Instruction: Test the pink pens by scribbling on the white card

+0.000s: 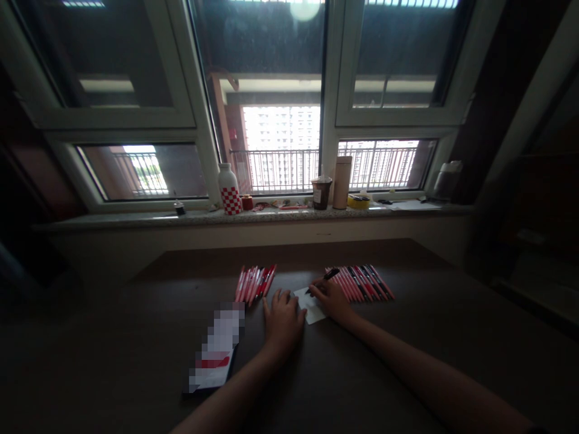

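Dark wood makes up the desk (407, 361), which fills the lower view and runs back to a pale wall under a wide window (280, 90). A stone sill (136, 218) below the glass carries a red-and-white checked bottle (229, 190), a lidded cup (321, 193), a tall tumbler (342, 182) and a yellow tape roll (359, 201). Toward the desk's near left lies a flat box (217, 349), long side pointing to the far edge. Near the far edge lie two lots of red pens: a longer row (366, 282) right of centre, laid side by side, and a tighter bundle (256, 282) left of centre. The left hand (283, 319) lies palm down between them, fingers spread and holding nothing, its fingertips just beside the left edge of a small white paper slip (312, 310). The right hand (332, 299) is closed around a black pen (328, 276), whose tip seems to rest on the slip's far corner, the barrel leaning back toward the longer row. Whether ink shows on the slip is too small to tell. Marking so small a slip would go best, I judge, with the left fingertips pinning its edge so it cannot skate on the smooth wood. It would also help to use a light, short stroke well inside the paper, and to brace the right wrist on the desk clear of the pen row.
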The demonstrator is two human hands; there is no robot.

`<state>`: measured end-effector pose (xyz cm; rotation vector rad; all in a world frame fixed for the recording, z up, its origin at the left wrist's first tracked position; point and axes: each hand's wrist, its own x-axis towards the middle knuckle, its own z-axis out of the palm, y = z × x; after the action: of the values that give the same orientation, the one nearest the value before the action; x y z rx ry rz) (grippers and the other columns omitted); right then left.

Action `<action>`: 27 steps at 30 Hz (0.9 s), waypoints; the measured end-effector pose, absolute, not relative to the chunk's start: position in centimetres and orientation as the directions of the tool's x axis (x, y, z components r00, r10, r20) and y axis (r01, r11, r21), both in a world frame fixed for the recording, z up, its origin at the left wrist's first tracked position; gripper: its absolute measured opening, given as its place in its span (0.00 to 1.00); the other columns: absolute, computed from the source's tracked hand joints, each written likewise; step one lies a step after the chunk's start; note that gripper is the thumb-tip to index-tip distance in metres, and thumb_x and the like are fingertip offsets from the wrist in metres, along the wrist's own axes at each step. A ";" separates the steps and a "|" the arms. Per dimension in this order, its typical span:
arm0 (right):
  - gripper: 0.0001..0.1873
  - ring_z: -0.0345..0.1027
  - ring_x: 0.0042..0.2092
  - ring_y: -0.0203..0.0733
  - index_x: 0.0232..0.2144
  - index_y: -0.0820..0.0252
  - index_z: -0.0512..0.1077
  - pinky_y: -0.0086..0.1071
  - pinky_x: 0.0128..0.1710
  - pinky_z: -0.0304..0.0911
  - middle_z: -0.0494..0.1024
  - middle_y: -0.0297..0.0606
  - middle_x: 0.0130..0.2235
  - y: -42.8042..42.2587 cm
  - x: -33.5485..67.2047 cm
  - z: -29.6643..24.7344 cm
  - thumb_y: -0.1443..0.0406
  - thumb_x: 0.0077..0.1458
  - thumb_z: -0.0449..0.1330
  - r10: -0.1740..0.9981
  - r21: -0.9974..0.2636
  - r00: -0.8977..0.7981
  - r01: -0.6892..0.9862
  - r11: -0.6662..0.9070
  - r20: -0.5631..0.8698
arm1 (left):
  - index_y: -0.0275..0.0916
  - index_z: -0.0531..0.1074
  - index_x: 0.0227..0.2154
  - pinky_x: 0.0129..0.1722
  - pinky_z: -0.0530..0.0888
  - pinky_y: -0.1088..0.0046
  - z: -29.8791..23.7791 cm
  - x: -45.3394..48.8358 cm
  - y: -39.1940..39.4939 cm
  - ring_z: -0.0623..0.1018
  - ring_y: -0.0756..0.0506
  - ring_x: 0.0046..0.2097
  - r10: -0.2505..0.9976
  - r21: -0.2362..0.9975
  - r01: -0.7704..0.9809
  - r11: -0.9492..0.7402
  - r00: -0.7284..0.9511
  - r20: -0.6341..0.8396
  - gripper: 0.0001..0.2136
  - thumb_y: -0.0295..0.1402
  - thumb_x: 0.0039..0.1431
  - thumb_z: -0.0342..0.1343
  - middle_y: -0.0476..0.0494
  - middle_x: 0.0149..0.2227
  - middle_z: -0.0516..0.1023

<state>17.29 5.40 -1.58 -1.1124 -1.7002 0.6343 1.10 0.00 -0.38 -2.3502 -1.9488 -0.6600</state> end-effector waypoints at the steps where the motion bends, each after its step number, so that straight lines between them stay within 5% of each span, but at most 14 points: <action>1: 0.13 0.72 0.36 0.41 0.33 0.60 0.72 0.33 0.39 0.65 0.76 0.38 0.33 5.3 17.3 -1.4 0.56 0.56 0.55 0.887 -0.813 -0.104 0.364 0.455 0.450 | 0.45 0.71 0.46 0.61 0.46 0.44 -0.4 1.1 0.0 0.57 0.38 0.63 0.934 0.245 0.945 -0.215 0.126 0.334 0.15 0.39 0.58 0.49 0.42 0.57 0.67; 10: 0.22 0.68 0.42 0.43 0.30 0.58 0.72 0.36 0.46 0.61 0.74 0.38 0.35 4.8 17.8 -0.9 0.50 0.60 0.47 0.878 -0.844 0.000 0.278 0.460 0.478 | 0.42 0.68 0.51 0.61 0.49 0.47 0.0 1.4 -0.1 0.58 0.38 0.62 0.930 0.280 0.942 -0.185 0.075 0.360 0.18 0.37 0.58 0.48 0.39 0.58 0.65; 14: 0.22 0.68 0.33 0.40 0.28 0.59 0.67 0.35 0.38 0.65 0.71 0.36 0.28 5.2 17.7 -1.5 0.46 0.56 0.49 0.913 -0.908 0.043 0.132 0.397 0.406 | 0.42 0.68 0.49 0.61 0.48 0.48 0.0 1.4 -0.3 0.58 0.37 0.61 0.942 0.279 0.942 -0.186 0.090 0.325 0.20 0.43 0.55 0.51 0.39 0.57 0.66; 20: 0.26 0.68 0.32 0.39 0.45 0.56 0.66 0.36 0.32 0.71 0.66 0.32 0.30 5.3 17.1 -1.3 0.48 0.48 0.59 0.947 -0.935 0.040 -0.152 0.320 0.318 | 0.43 0.69 0.47 0.61 0.48 0.49 0.0 1.4 -0.3 0.58 0.37 0.60 0.938 0.257 0.951 -0.174 0.080 0.337 0.16 0.39 0.56 0.50 0.40 0.55 0.67; 27: 0.39 0.66 0.36 0.36 0.59 0.37 0.52 0.41 0.37 0.74 0.63 0.29 0.36 4.7 16.9 -0.7 0.60 0.47 0.64 0.945 -0.864 0.062 -0.389 0.319 0.321 | 0.46 0.73 0.41 0.59 0.52 0.49 0.2 1.2 -0.3 0.65 0.41 0.52 0.921 0.280 0.937 -0.207 0.091 0.378 0.12 0.32 0.59 0.46 0.44 0.46 0.72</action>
<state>16.94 4.70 -0.67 -0.6731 -1.0526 1.1325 1.23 -0.34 0.18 -2.2954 -1.9569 -0.7524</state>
